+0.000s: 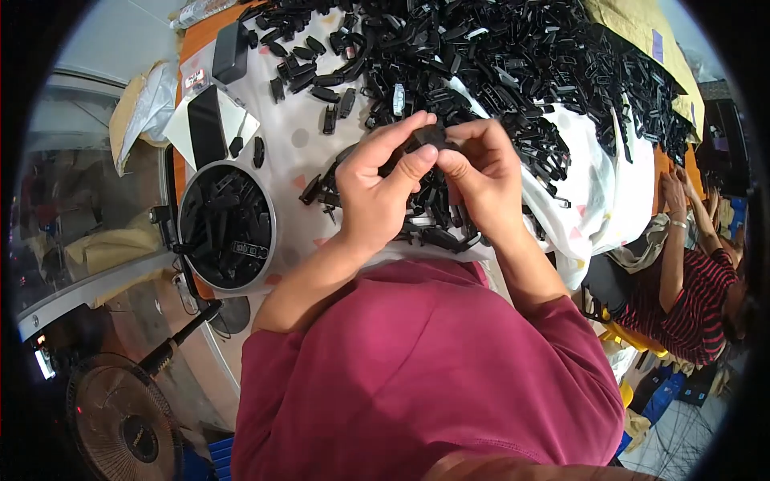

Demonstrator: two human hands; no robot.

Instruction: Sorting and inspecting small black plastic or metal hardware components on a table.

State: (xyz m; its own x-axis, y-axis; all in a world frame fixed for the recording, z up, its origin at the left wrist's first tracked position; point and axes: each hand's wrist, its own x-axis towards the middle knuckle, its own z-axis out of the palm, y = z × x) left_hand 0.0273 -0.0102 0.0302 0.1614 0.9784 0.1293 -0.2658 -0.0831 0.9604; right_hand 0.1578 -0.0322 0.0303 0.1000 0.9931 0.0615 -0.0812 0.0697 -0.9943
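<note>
Between my two hands, above the near part of the table, is a small black plastic part point(431, 138); fingers cover most of it, so its exact kind does not show. My left hand point(377, 180) is closed on its left side, thumb and fingertips pressing it. From the right, my right hand point(485, 180) pinches the same part between thumb and bent fingers. Under and around both hands lie more black plastic pieces point(437, 238), partly hidden by them. Beyond my fingertips, a piece with a shiny pale face point(399, 99) rests among loose black ones.
A large heap of black plastic parts point(513, 60) spreads over the far table. A round container point(271, 232) holding black pieces stands at left, near a dark phone-like slab point(206, 124) and a black box point(231, 52). A fan point(124, 425) is lower left. Another person's hands point(675, 192) are at right.
</note>
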